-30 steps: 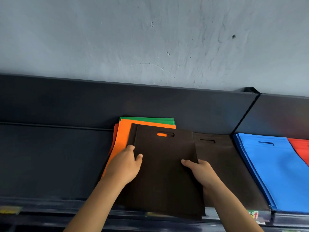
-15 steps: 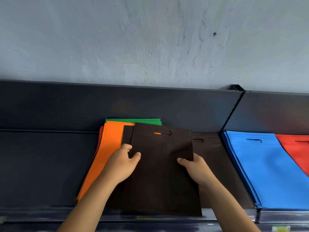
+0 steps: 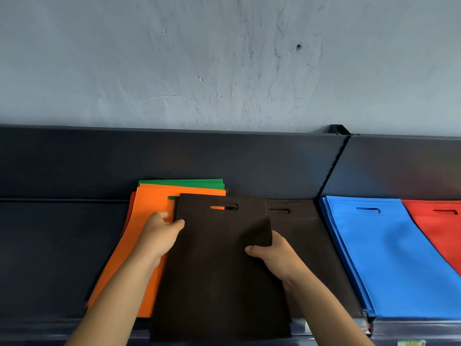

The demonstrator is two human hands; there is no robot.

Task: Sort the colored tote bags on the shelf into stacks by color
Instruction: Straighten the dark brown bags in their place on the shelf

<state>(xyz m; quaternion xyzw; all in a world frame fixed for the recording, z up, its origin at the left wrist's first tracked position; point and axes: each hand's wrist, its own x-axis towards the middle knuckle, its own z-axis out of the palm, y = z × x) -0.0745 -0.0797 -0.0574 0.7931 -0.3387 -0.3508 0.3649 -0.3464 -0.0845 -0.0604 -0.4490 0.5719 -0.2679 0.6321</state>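
Hands L [image 3: 159, 236] & R [image 3: 277, 255] pinching brown bag [image 3: 219, 270], over orange stack [image 3: 149, 208]

Brown bag [image 3: 219, 265] slid right (more orange bag [image 3: 149, 221] showing).

Dark shelf [image 3: 57, 245]: mixed pile [image 3: 149, 208], brown stack [image 3: 311, 245], blue stack [image 3: 399, 258], red bags [image 3: 439, 228].

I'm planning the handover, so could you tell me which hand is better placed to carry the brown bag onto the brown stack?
Probably the right hand: it grips the brown bag at the edge next to the brown stack; the left hand would have to cross over.
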